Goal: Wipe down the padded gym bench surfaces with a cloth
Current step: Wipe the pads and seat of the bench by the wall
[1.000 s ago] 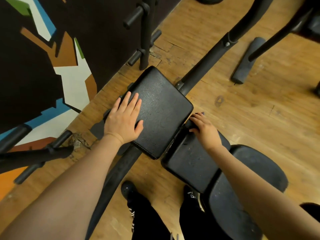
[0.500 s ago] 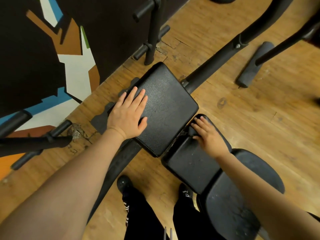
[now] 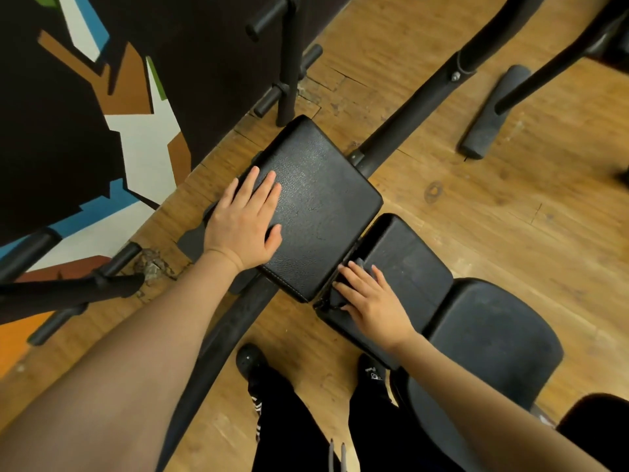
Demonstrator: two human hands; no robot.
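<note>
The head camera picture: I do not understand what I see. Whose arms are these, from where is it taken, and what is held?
There is no machine here. A person wears the camera on the head, so it looks down at their own arms, legs and shoes.

The left hand lies flat, fingers straight, on a square black pad of a gym bench. The right hand presses a small dark cloth onto the lower pad, near the gap between the two pads. Only a bit of the cloth shows past the fingers. A third pad, a rounded seat, is nearer the person. Everything stands on a wooden floor, beside a painted wall.
</note>
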